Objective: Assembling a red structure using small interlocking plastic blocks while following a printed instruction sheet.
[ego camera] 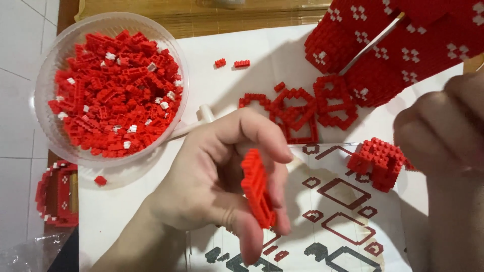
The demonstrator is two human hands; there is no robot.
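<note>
At nine o'clock, a partly built red-and-white piece (56, 194) lies off the table edge, half cut off by the frame. Above it, at ten o'clock, a clear plastic bowl (45, 75) brims with loose red and white bricks (116, 93). It overhangs the paper sheet, so a nudge from a forearm could tip it and scatter the lot.

At the centre, the left hand (212, 186) pinches a thin red brick strip (258, 187) edge-on between thumb and fingertips. The grip looks light and the strip is only a single layer, so squeezing harder could snap rows apart, while loosening could drop it onto the printed pattern sheet (348, 221) at five o'clock.

At twelve to one o'clock, flat red outline pieces (302, 108) lie beside the large red-and-white model (398, 45); a careless sweep could break them. At three o'clock, a small red block assembly (378, 161) sits just by the right hand (443, 136), which is blurred and curled. Whether it holds anything I cannot tell.
</note>
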